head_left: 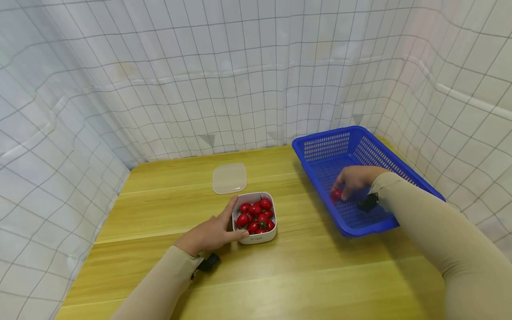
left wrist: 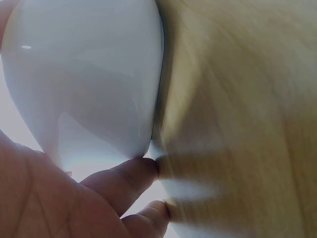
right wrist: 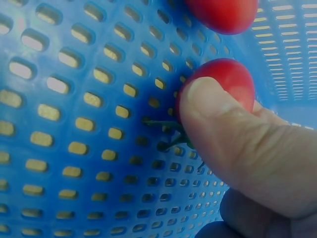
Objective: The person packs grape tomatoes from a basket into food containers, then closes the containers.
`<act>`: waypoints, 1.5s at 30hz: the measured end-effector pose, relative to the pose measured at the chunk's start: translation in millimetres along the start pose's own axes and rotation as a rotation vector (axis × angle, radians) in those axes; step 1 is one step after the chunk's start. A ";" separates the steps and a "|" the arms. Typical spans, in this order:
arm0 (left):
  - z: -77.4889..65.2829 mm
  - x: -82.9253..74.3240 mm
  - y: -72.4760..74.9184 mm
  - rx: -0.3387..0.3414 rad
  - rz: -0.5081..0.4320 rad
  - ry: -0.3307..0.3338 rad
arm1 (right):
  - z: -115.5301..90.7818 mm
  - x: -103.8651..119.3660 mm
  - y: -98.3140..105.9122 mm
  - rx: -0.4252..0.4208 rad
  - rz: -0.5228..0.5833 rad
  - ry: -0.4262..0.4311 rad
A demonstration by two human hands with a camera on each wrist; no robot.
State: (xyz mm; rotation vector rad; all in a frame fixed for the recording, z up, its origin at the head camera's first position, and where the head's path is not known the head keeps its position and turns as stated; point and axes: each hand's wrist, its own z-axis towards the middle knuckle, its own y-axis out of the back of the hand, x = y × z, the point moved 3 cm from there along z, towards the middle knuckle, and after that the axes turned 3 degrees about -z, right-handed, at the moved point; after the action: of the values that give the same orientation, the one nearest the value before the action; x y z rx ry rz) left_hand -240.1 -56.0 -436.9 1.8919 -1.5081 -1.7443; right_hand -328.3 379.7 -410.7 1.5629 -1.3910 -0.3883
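On the table, my left hand [head_left: 212, 232] holds a small white square container [head_left: 258, 240] at its left side, thumb on the front wall and fingers toward the back corner. Several red cherry tomatoes [head_left: 255, 209] with green stems fill the container. In the left wrist view its smooth wall [left wrist: 94, 74] fills the upper left, with fingertips at its lower edge. Inside a blue plastic basket [head_left: 320, 186], my right hand [head_left: 356, 176] pinches a cherry tomato [right wrist: 237, 82] by thumb and fingers, green stem close over the perforated floor. A second cherry tomato [right wrist: 225, 15] lies beside it.
A translucent square lid [head_left: 230, 178] lies flat behind the container. The basket stands at the right of the wooden table [head_left: 160, 213], its slotted walls rising around my right hand. White grid-patterned curtains [head_left: 224, 80] enclose the table's back and sides.
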 end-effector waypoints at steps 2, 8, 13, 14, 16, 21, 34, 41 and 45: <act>-0.5 -0.2 0.2 -0.001 0.005 0.005 | -0.2 -0.3 -0.2 -0.002 0.003 -0.002; -1.2 -0.8 0.6 0.002 0.003 0.002 | 2.2 -0.1 -1.5 -0.005 -0.012 0.001; -1.6 -1.2 1.3 0.006 0.005 -0.006 | 2.5 0.4 -1.8 -0.011 -0.045 0.008; -1.5 -1.2 1.3 0.007 0.006 -0.005 | 2.3 0.3 -1.8 -0.010 -0.045 0.008; -1.8 -1.3 1.5 0.006 0.003 -0.007 | 1.6 0.1 -2.1 -0.006 -0.031 0.004; -1.3 -0.9 1.6 0.003 -0.002 -0.002 | 0.7 -0.4 -2.5 -0.001 -0.013 -0.001; -1.1 -0.4 1.6 -0.002 -0.025 0.003 | 2.5 2.0 -0.4 -0.006 -0.051 0.045; -1.7 0.8 1.6 -0.006 -0.008 -0.005 | 2.8 1.0 -1.7 -0.013 -0.052 0.052; -1.8 1.9 1.6 -0.011 -0.020 -0.017 | 2.2 4.6 0.1 -0.006 -0.092 0.064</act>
State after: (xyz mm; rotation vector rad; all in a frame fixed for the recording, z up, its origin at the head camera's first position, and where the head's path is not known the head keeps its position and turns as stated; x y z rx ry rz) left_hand -239.9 -59.0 -436.5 1.8982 -1.4866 -1.7781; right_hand -328.7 374.6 -410.0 1.6252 -1.2711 -0.3939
